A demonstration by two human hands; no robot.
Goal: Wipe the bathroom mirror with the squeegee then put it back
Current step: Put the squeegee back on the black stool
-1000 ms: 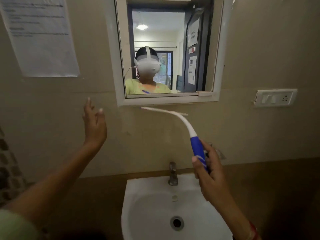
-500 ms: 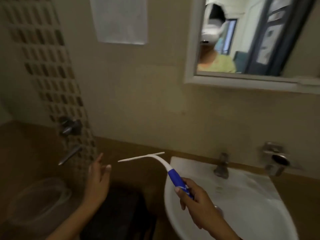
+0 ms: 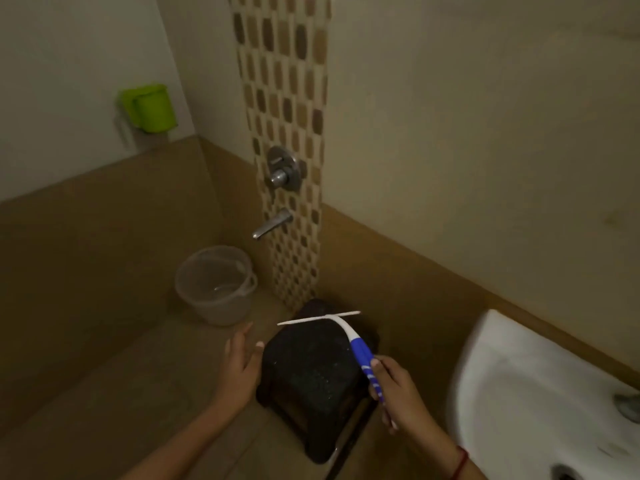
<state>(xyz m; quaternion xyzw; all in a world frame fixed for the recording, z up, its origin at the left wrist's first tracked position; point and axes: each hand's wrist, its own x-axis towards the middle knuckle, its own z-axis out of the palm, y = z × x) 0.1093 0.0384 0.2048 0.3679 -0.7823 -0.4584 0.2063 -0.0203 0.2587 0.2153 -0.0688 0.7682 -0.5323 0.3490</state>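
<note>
My right hand (image 3: 398, 393) grips the blue handle of the squeegee (image 3: 349, 336). Its white neck curves up to a thin white blade that hangs level above a dark plastic stool (image 3: 311, 379). My left hand (image 3: 240, 367) is held out to the left of the stool, fingers apart, holding nothing and not touching the stool. The bathroom mirror is out of view.
A white sink (image 3: 540, 393) fills the lower right. A translucent bucket (image 3: 216, 285) stands on the floor under a wall tap (image 3: 272, 225) and a round valve (image 3: 282, 169) on a mosaic tile strip. A green mug (image 3: 149, 107) hangs on the left wall.
My view has swung left and down, away from the mirror and sink to the floor corner. The squeegee has come down with my right hand from below the mirror to above the stool.
</note>
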